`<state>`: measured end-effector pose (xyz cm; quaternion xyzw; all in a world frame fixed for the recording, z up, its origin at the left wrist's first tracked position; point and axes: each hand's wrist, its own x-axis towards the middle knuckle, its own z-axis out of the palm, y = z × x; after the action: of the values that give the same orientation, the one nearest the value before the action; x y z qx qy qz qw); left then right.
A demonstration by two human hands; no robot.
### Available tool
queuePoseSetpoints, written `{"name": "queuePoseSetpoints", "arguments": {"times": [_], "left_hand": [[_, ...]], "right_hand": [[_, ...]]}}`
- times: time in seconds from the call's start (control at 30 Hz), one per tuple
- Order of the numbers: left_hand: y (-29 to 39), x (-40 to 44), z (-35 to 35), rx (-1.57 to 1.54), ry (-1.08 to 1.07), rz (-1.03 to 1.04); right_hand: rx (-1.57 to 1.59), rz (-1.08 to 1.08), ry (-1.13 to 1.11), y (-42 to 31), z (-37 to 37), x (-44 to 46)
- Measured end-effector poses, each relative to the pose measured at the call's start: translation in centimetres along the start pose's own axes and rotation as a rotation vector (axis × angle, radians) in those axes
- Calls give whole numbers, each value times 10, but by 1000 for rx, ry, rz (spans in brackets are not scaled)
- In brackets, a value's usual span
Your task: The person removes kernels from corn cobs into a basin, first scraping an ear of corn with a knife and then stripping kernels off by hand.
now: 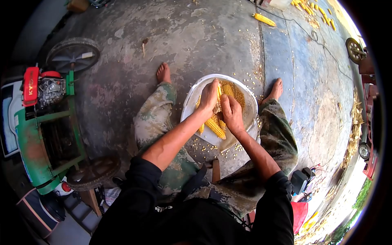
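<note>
A white basin (186,107) stands on the floor between my legs. Over it, my left hand (209,97) is closed around an ear of corn (219,94) that points away from me. My right hand (232,113) grips the same ear from the other side, its thumb pressed against the kernels. Part of the ear looks pale where kernels are gone. Several yellow corn ears (214,127) lie in the basin beneath my hands, with loose kernels (238,98) along its far right side. The palms and most of the fingers are hidden.
Scattered kernels (204,148) surround the basin. Ahead, a lone corn ear (264,19) lies on the concrete, with more ears (312,9) farther right. A black cable (314,36) crosses the floor. To the left stands a green machine (30,143) with a red engine (41,85) and wheels.
</note>
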<state>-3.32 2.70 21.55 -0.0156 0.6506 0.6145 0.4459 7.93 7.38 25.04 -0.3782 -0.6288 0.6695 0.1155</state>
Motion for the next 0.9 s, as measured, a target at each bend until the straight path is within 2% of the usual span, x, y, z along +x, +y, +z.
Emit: {"name": "queuePoseSetpoints", "arguments": {"times": [0.17,0.27,0.33,0.4,0.53,0.8,0.83,0.9], "left_hand": [[-10,0,1,104,17,66],[-9,0,2,53,1,51],[0,-5,4,15,-18,3],[4,-7,4,-21,-41,-53],[1,-6,3,125,-80,3],[-12,3,0,48,-147,58],[-13,3,0,47,-147,59],[-13,-2,0,76,-200,125]], "right_hand": [[-174,-161,18,20,-4,2],[-103,-114,31,7,-5,0],[218,130,-55,2,-9,2],[239,186,-32,1,-9,5],[52,152,-113,-3,-9,4],[98,94,24,16,-9,8],[-52,-6,86,17,-10,12],[-81,56,63,13,-13,17]]}}
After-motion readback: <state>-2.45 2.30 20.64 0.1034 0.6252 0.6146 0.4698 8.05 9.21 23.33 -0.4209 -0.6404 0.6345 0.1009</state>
